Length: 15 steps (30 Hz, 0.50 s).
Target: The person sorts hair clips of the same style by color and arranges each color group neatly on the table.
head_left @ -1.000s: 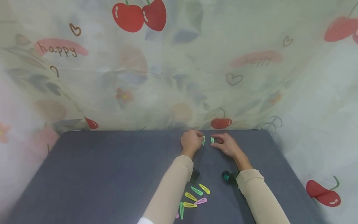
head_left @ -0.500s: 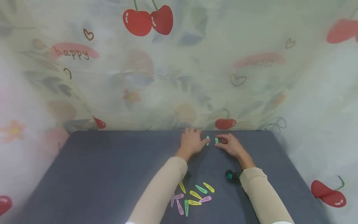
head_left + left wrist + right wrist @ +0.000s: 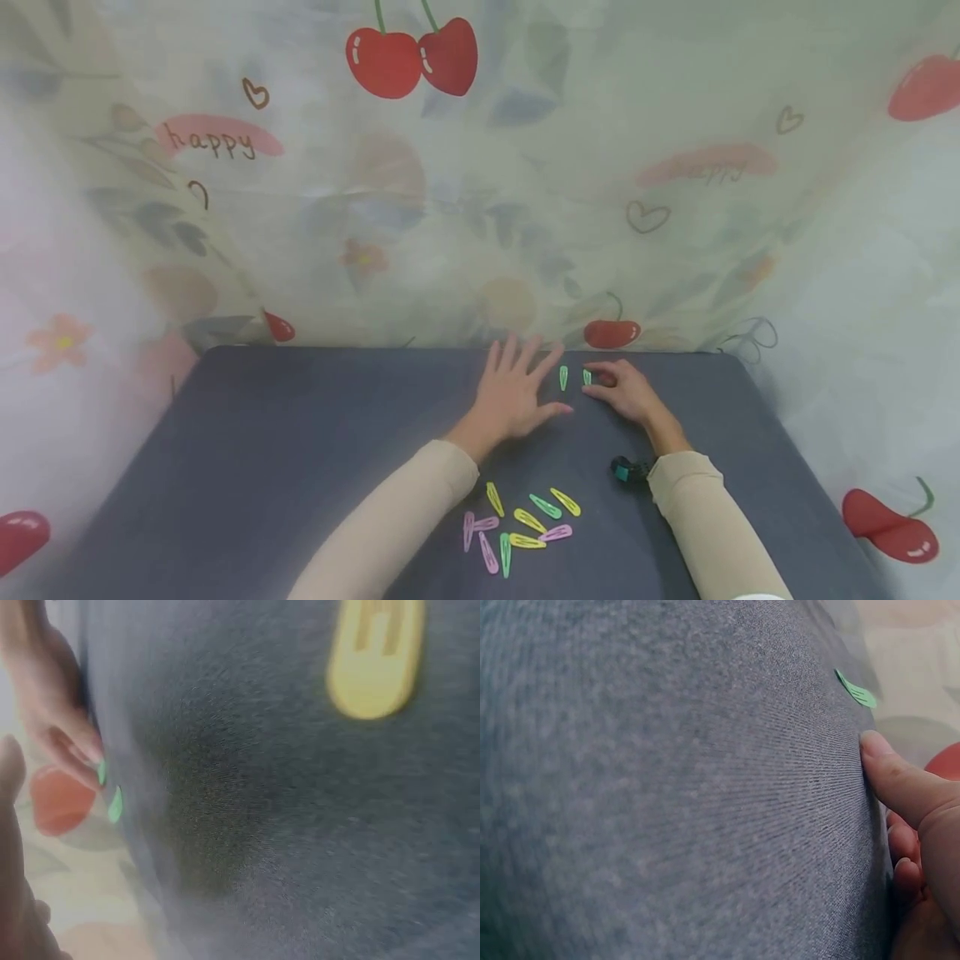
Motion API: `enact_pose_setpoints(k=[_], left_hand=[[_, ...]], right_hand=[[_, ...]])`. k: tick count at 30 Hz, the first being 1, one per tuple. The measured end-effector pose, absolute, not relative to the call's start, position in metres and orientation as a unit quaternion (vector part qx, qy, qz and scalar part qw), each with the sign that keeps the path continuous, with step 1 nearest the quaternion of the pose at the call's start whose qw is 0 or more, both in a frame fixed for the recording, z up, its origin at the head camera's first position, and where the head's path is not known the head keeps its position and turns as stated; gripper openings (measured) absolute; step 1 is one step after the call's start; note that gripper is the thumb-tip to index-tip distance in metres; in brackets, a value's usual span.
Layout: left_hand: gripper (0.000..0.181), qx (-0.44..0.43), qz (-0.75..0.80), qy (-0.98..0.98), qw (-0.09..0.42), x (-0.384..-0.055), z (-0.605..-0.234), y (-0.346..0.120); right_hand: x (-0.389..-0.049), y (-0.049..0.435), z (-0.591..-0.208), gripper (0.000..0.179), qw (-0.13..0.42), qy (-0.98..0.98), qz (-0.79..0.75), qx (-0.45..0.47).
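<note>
Near the far edge of the table, a green snap hair clip (image 3: 563,378) lies by itself. My left hand (image 3: 513,396) is just left of it, its fingers spread and holding nothing. To the right, my right hand (image 3: 626,392) pinches a second green hair clip (image 3: 587,377) between thumb and fingers, roughly parallel to the first. The left wrist view shows the right hand (image 3: 56,701) at that clip, with the lone green clip (image 3: 115,804) close by. In the right wrist view the thumb (image 3: 900,776) hides the held clip, while the lone clip (image 3: 857,691) shows beyond its tip.
Nearer the front lies a loose group of yellow, pink and green clips, among them a yellow clip (image 3: 495,499), a pink clip (image 3: 488,553) and a green clip (image 3: 506,555). The dark grey table (image 3: 300,467) meets a cherry-print curtain (image 3: 420,250) behind.
My left hand has let go of the left green clip, drawn back to the left and spread its fingers. The right hand stays at its clip. The head view has shifted slightly.
</note>
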<state>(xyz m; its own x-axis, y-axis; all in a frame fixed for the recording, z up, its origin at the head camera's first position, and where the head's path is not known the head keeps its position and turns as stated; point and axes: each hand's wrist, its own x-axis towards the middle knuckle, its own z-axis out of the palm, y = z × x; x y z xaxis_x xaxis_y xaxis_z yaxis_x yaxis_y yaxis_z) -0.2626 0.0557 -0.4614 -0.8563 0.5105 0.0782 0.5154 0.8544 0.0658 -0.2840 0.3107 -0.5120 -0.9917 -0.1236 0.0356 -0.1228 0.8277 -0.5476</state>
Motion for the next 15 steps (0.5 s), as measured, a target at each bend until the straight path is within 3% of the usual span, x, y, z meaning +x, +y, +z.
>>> enact_pose_setpoints(k=[15], left_hand=[[0.099, -0.318, -0.075, -0.944, 0.053, -0.22, -0.458, 0.02]], right_hand=[[-0.285, 0.309, -0.514, 0.05, 0.016, 0.952, -0.3, -0.048]])
